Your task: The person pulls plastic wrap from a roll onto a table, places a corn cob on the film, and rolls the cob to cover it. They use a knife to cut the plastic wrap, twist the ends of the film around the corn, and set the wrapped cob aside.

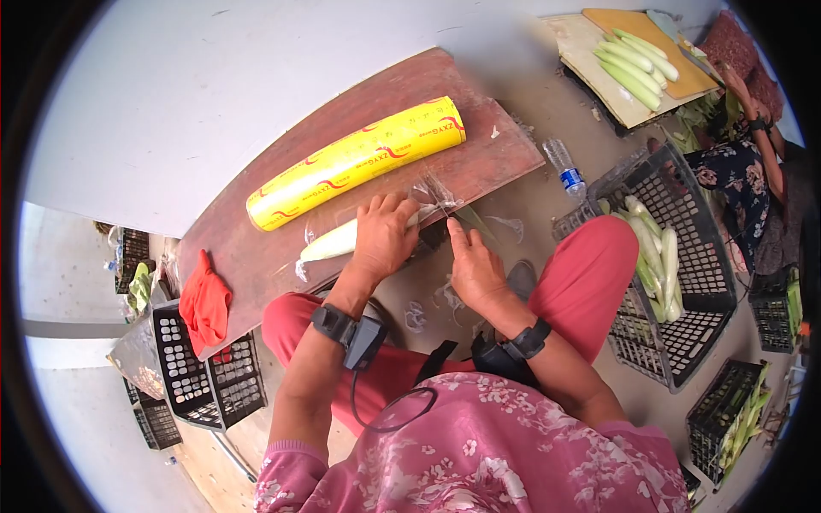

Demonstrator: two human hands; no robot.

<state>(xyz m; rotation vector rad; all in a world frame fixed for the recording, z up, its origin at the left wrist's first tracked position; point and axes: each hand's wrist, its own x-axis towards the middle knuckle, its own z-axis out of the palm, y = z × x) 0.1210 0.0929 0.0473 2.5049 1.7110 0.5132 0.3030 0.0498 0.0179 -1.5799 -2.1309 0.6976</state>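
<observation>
On the reddish-brown board lies a pale green peeled celtuce stem, with clear plastic film bunched at both ends. My left hand is wrapped over the stem, pressing it near the board's front edge. Close to the stem's right end is my right hand, index finger stretched forward and the other fingers curled. A thin dark item shows at its fingertip, too small to name. Loose clear film rises by that end. Just behind the stem rests a big yellow roll of cling film with red print.
A red cloth hangs at the board's left end above a black crate. On my right, a black crate holds several celtuce stems, near a water bottle. Another person's hand is by a table with more stems.
</observation>
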